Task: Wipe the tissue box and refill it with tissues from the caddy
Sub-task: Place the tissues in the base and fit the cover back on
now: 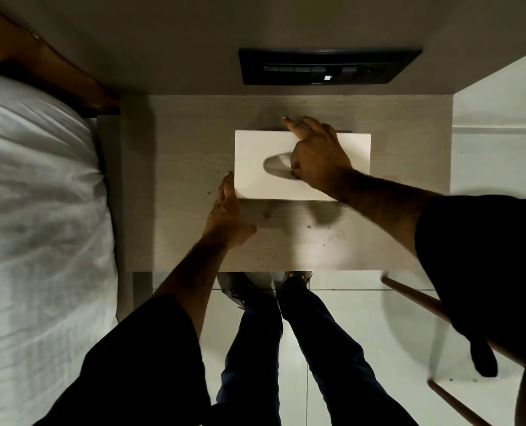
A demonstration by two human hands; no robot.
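Note:
A white tissue box with an oval slot on top lies flat on the grey wooden bedside table. My right hand rests on the box's top, fingers curled over its far edge, thumb at the slot. My left hand lies against the box's near-left corner, fingers pressed to its left side. No cloth and no caddy are in view. No tissue shows in the slot.
A bed with a white duvet fills the left side. A black switch panel is on the wall behind the table. Wooden legs of a piece of furniture stand at right on the white tiled floor. My feet are under the table's front edge.

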